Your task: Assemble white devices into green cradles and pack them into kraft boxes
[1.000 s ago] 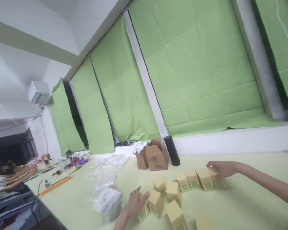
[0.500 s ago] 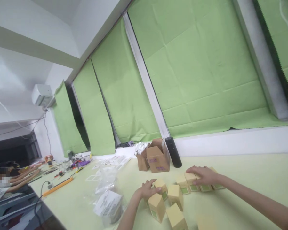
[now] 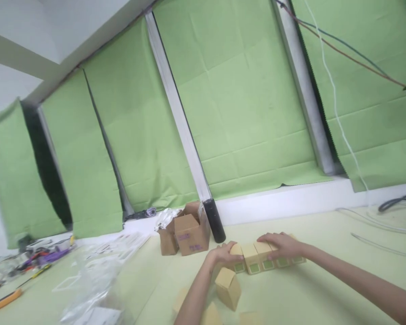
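Pale-yellow boxes (image 3: 251, 257) form a row, long axis left to right across the table (image 3: 291, 302), green labels (image 3: 254, 268) facing us. Our half-open left hand (image 3: 223, 253) touches its left end; our right (image 3: 281, 246) spreads over its middle. One loose box (image 3: 228, 288) sits angled nearer us.

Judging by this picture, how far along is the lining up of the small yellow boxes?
Partly done, it seems: several boxes stand side by side in a row, green labels showing. In hand: the left hand touches the row's left-end box; the right hand lies over the row. Remaining: a loose box stands apart, others partly visible nearer.
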A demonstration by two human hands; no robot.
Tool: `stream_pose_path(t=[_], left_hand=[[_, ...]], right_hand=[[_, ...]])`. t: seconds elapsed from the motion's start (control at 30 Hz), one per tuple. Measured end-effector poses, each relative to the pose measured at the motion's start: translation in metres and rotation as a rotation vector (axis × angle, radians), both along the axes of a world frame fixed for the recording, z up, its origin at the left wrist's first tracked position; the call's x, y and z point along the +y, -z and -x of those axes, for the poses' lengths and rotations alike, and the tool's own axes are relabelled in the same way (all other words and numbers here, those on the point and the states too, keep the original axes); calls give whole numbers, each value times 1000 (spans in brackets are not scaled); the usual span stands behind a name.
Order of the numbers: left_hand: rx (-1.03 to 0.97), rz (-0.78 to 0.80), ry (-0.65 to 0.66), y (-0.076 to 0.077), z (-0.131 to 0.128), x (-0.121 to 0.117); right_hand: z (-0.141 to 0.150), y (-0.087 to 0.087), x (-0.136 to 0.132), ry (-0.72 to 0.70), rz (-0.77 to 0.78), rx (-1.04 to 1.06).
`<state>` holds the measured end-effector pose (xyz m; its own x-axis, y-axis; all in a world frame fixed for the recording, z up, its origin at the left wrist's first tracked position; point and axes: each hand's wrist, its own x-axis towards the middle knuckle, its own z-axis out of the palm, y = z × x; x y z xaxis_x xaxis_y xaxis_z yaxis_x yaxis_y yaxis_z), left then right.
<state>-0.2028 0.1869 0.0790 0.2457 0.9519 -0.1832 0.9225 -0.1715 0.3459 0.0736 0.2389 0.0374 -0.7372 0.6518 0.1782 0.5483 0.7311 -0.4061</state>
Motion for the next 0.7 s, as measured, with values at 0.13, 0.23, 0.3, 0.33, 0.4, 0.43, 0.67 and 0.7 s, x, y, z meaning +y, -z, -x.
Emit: stream_pose_path(t=[0.13, 0.23, 0.3, 0.33, 0.4, 0.43, 0.67, 0.7], left_hand=[[57, -14, -47, 5, -51, 15], [40, -85, -104, -5, -65, 12], [16, -153, -140, -18, -51, 0], [5, -177, -152, -25, -37, -9], [-11, -179, -161, -40, 2, -36], [-17, -153, -160, -46, 23, -52], [-97, 91, -170, -46, 109, -169], [-100, 91, -179, -42, 110, -179]], right_hand=[[-49, -9, -2, 52, -13, -31], [-53, -24, -13, 85, -73, -17], [-33, -34, -26, 71, -112, 22], [-17, -38, -33, 45, -116, 35], [25, -41, -50, -25, -82, 27], [49, -40, -59, -52, -51, 6], [161, -28, -107, -54, 99, -176], [162, -29, -107, -84, 115, -199]])
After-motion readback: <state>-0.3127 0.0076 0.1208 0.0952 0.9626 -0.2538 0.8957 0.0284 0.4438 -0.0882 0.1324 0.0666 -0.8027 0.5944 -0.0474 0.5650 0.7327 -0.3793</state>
